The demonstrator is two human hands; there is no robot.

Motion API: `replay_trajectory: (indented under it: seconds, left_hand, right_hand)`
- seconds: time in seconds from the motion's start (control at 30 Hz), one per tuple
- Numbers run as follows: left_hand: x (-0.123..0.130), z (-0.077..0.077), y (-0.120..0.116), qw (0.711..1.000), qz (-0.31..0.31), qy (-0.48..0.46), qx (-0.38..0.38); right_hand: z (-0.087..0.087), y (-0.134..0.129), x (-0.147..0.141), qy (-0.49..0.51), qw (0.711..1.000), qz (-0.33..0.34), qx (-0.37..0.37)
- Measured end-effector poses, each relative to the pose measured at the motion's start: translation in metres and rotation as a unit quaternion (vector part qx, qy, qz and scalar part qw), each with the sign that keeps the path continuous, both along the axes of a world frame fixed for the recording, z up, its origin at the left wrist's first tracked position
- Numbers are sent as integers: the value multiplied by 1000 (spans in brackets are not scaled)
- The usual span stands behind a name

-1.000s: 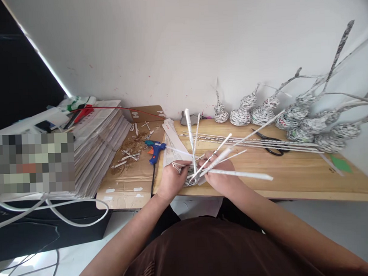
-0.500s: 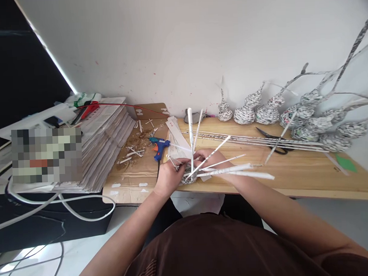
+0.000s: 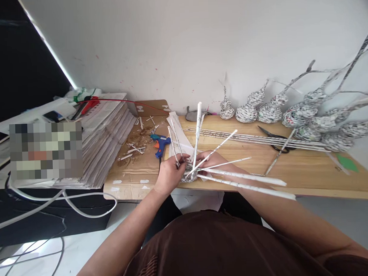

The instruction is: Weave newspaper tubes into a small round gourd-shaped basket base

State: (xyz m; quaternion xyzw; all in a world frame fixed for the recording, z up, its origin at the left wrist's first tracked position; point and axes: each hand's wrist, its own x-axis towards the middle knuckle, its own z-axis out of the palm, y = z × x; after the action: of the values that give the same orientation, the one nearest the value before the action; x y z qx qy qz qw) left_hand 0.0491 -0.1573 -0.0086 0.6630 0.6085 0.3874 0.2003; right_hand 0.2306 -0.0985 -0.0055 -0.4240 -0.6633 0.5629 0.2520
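Woven paper base is near the table's six-o'clock edge; blue glue gun at the base's eleven; left hand curled closed, pinching it, at nine; right hand at two, hold and openness hidden by paper spokes.

In the frame's centre, the left hand held a woven piece beside the right hand; woven gourds stood at the right.
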Motion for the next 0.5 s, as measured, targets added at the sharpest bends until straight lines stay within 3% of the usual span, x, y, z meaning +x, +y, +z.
replay_trajectory:
  seconds: [0.17, 0.37, 0.5]
  left_hand:
    - [1, 1, -1, 1000, 2, 16, -3]
    - [3, 4, 1, 1000, 2, 2, -9]
    - [5, 3, 1, 999, 25, -7, -18]
  right_hand:
    - [15, -2, 0, -146, 988, -8, 54]
    - [11, -8, 1, -178, 975, -14, 134]
    - [12, -9, 0, -173, 974, -1, 144]
